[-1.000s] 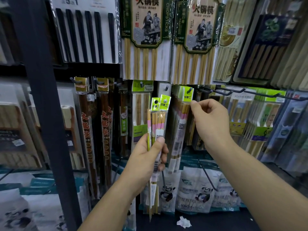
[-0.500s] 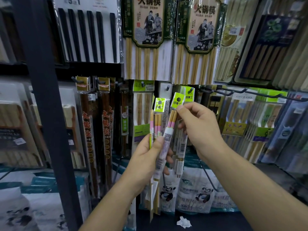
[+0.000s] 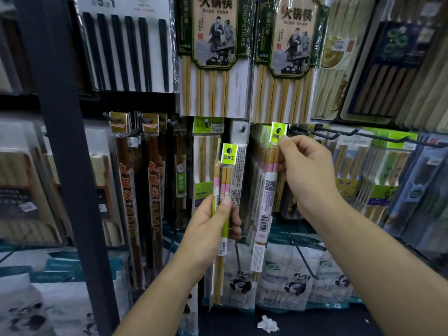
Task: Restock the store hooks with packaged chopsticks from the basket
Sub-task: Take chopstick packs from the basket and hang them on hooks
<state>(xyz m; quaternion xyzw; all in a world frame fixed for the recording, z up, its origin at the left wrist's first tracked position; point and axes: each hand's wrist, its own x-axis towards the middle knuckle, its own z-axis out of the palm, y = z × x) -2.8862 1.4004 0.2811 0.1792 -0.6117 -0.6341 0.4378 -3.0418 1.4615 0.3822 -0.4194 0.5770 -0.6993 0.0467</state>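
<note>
My left hand [image 3: 213, 229] grips a small bundle of chopstick packs [image 3: 224, 180] with green header cards, held upright in front of the rack. My right hand [image 3: 308, 170] pinches one more pack [image 3: 268, 190] near its green header, which is lifted to the tip of a black hook [image 3: 297, 133]. Behind it hang matching packs [image 3: 259, 151] on the same hook. The basket is out of view.
Large hot-pot chopstick packs [image 3: 213, 44] hang above. Dark red chopstick packs [image 3: 126, 180] hang at the left beside a dark shelf post [image 3: 65, 141]. Long bare hooks [image 3: 378, 135] jut out at the right. Panda-printed bags [image 3: 286, 275] hang below. A crumpled paper scrap [image 3: 268, 323] lies on the shelf.
My right hand took one pack from the bundle in my left hand and raised it up and right to the hook. My left hand stayed nearly still.
</note>
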